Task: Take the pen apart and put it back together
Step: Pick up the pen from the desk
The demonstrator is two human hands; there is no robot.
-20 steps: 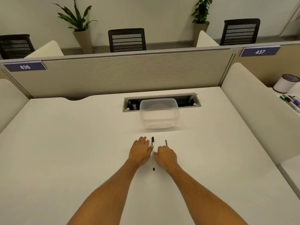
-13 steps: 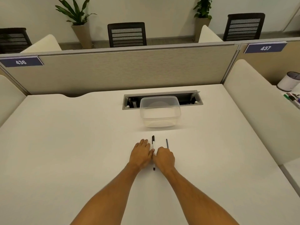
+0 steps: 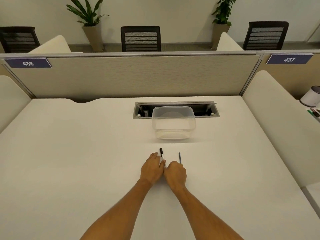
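A pen (image 3: 161, 151) with a black cap and a white barrel lies on the white desk (image 3: 86, 153), its cap pointing away from me and tilted slightly left. My left hand (image 3: 152, 170) rests against the barrel from the left, fingers stretched along it. From the right, my right hand (image 3: 175, 174) closes on the barrel with curled fingers. The two hands touch each other and hide the pen's lower half. A thin dark refill (image 3: 180, 158) lies loose on the desk just beyond my right knuckles.
A clear plastic container (image 3: 173, 134) stands beyond the pen, in front of an open cable tray (image 3: 204, 110) set into the desk. A beige partition (image 3: 135, 75) closes the back. At far right are a white cup (image 3: 310, 98) and several markers (image 3: 314, 113).
Both hands have closed in on the pen until they touch. The pen's near end, visible between them before, is now covered, and its cap leans a little left.
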